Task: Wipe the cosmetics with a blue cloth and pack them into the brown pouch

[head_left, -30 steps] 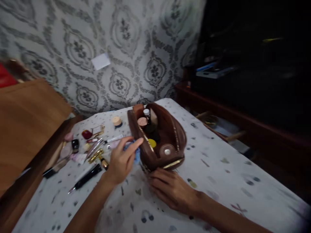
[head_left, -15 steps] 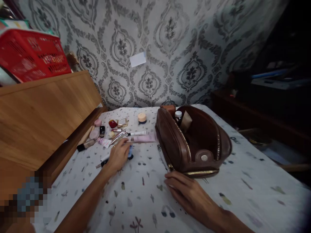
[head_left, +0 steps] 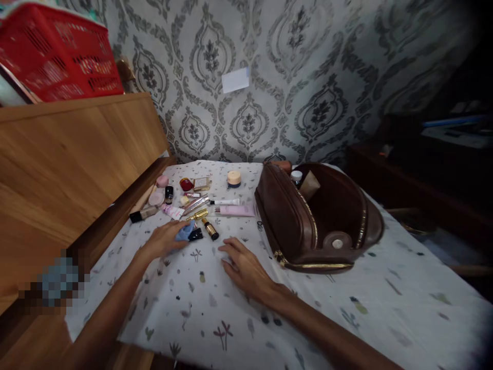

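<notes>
My left hand (head_left: 165, 240) lies low over the sheet, its fingers curled on a small light-blue item (head_left: 185, 230) whose kind I cannot make out. A black-capped piece (head_left: 195, 234) juts out beside its fingertips; the palm hides whatever is beneath. Just to the right lie a small dark bottle with gold trim (head_left: 210, 229) and a gold tube (head_left: 197, 215). My right hand (head_left: 246, 267) hovers near this bottle, fingers apart and holding nothing. A brown toiletry bag (head_left: 285, 226) stands unzipped to the right, with a white-capped bottle (head_left: 296, 178) and a beige tube (head_left: 309, 186) inside.
More cosmetics lie toward the back left: a pink tube (head_left: 235, 210), a cream-lidded jar (head_left: 233, 179), a red compact (head_left: 186, 184) and a foundation bottle (head_left: 143, 214). A wooden panel (head_left: 84, 139) borders the left, with a red basket (head_left: 61, 56) above it. Patterned wall behind.
My right hand has moved left from the bag's front corner toward the cosmetics. My left hand has drawn back leftward with the blue item, uncovering the gold tube and dark bottle. The view has shifted.
</notes>
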Demonstrator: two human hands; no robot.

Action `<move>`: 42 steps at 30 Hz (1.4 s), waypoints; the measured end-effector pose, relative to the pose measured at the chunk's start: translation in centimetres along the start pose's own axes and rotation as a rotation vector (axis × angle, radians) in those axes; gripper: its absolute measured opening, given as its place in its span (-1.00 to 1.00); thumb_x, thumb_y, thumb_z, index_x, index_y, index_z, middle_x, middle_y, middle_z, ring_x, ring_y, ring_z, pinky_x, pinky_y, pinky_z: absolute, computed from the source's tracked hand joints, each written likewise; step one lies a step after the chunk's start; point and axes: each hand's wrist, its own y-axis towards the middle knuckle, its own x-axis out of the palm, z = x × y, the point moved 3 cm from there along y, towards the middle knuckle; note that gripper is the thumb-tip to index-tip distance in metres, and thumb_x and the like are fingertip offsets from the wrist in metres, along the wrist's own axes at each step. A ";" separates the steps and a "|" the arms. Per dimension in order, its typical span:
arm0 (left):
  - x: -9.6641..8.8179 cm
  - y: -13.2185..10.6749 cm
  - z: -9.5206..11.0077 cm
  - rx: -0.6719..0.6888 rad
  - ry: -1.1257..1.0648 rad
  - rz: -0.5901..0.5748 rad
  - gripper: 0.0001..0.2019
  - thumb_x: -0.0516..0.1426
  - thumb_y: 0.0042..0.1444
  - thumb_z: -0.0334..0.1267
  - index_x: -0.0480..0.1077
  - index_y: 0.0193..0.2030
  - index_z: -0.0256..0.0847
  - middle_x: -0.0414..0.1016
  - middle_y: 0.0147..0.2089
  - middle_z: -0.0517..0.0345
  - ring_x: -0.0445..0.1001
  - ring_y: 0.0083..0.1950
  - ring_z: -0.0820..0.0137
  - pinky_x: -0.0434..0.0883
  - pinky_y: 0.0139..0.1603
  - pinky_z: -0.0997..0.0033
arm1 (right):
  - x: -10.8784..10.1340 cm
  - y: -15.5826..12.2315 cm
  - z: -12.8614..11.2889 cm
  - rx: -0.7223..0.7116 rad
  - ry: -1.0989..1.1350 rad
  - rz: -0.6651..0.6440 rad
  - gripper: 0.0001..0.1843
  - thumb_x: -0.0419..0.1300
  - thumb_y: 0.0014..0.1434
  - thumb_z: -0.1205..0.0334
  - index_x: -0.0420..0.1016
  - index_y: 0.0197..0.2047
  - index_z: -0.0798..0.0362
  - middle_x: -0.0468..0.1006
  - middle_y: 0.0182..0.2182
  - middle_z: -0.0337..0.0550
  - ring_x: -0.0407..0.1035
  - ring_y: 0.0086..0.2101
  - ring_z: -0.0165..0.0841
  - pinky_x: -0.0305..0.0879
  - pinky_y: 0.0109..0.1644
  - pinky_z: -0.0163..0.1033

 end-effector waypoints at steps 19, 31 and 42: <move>0.3 4.2 9.4 0.196 0.091 0.242 -0.67 -0.02 0.31 -0.37 0.43 0.12 -0.18 0.51 0.10 -0.06 0.43 0.15 0.16 0.42 0.13 0.17 | 1.0 0.5 2.3 0.098 0.227 0.159 -0.77 0.09 0.18 0.47 0.49 -0.15 0.07 0.49 -0.15 -0.06 0.45 -0.25 -0.32 0.42 -0.18 -0.21; 1.4 1.5 6.4 0.225 -0.074 0.245 -0.74 0.08 0.18 -0.44 0.51 -0.08 -0.12 0.55 0.02 0.13 0.45 0.13 0.32 0.39 0.18 0.35 | 1.1 0.5 2.6 0.099 0.206 0.161 -0.79 0.07 0.20 0.45 0.49 -0.18 0.08 0.50 -0.17 -0.05 0.45 -0.26 -0.33 0.42 -0.17 -0.20; 1.8 -2.9 -2.4 -0.144 -0.023 0.355 -0.67 -0.02 0.26 -0.40 0.41 0.09 -0.15 0.45 0.10 -0.05 0.36 0.17 0.14 0.43 0.07 0.14 | 1.1 0.7 2.9 0.074 0.216 0.164 -0.77 0.09 0.16 0.44 0.54 -0.20 0.06 0.54 -0.16 -0.06 0.48 -0.19 -0.30 0.42 -0.18 -0.23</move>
